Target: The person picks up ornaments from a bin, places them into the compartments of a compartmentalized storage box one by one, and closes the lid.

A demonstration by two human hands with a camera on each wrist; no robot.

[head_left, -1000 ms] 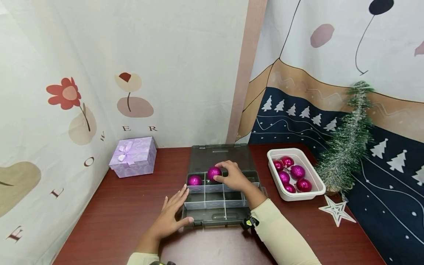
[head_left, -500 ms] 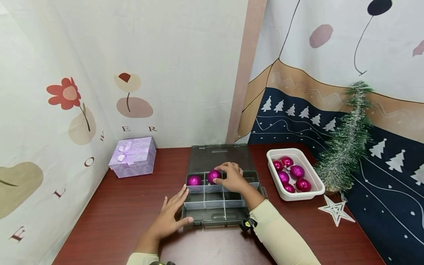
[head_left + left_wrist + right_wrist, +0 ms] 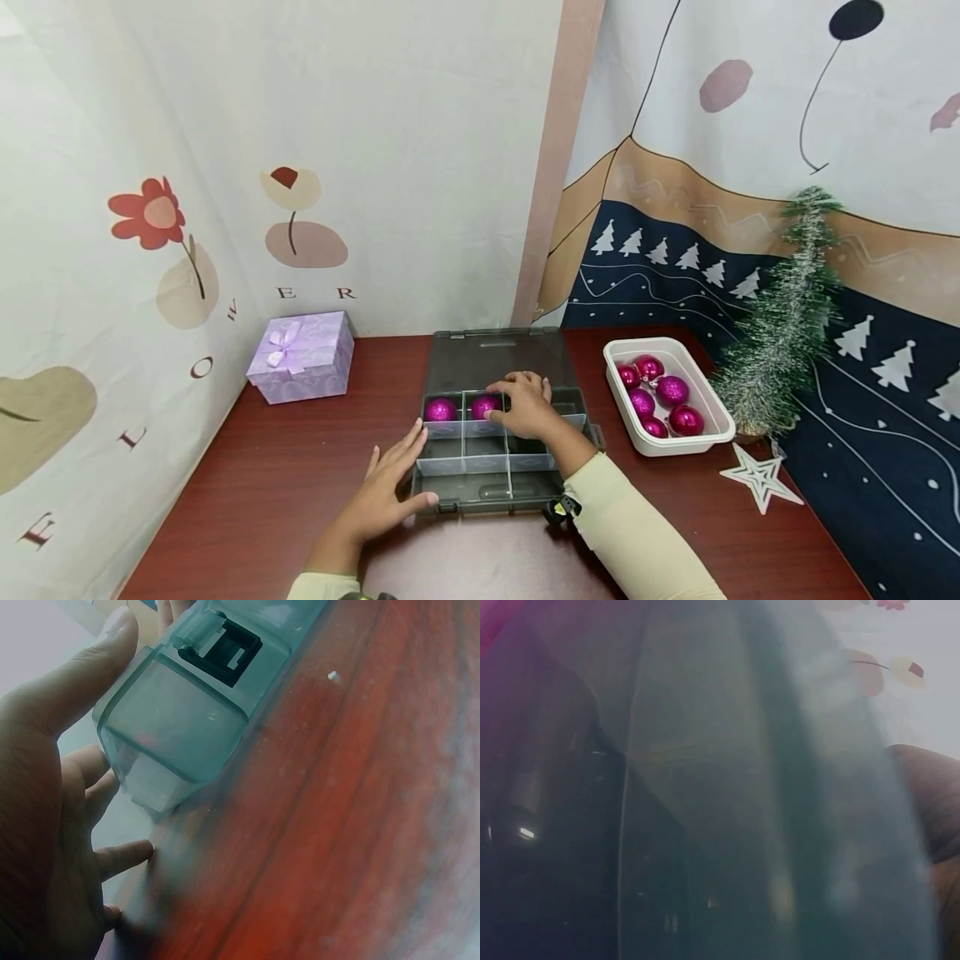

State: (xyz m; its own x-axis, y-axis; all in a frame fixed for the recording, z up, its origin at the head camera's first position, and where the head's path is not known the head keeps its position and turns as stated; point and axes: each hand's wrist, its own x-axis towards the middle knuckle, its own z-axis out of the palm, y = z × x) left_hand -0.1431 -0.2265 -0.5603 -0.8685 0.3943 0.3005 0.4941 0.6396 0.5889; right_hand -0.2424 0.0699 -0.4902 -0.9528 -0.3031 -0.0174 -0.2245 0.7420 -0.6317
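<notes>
A grey see-through compartment box [image 3: 480, 463] lies with its lid [image 3: 502, 358] folded back on the table. My right hand [image 3: 528, 408] has thumb and forefinger at a glittery magenta Christmas bauble [image 3: 482, 407], which sits low in the middle back compartment. A matching bauble [image 3: 440, 409] occupies the back left compartment. My left hand [image 3: 384, 487] rests at the box's left side with fingers straight. In the left wrist view its thumb [image 3: 82, 675] lies along the box corner [image 3: 172, 720], near a black latch [image 3: 232, 652]. Blurred box plastic [image 3: 705, 787] fills most of the right wrist view.
To the right, a white tub [image 3: 626, 437] holds several shiny and glittery baubles [image 3: 672, 391]. Beyond it stand a small frosted tree [image 3: 787, 325] and a white star [image 3: 762, 477]. A lilac gift box [image 3: 303, 358] is at the back left of the table [image 3: 285, 475].
The right hand has lowered the glittery bauble into the middle back compartment, and its fingers have come down slightly with it. The left hand has stayed at the box's side.
</notes>
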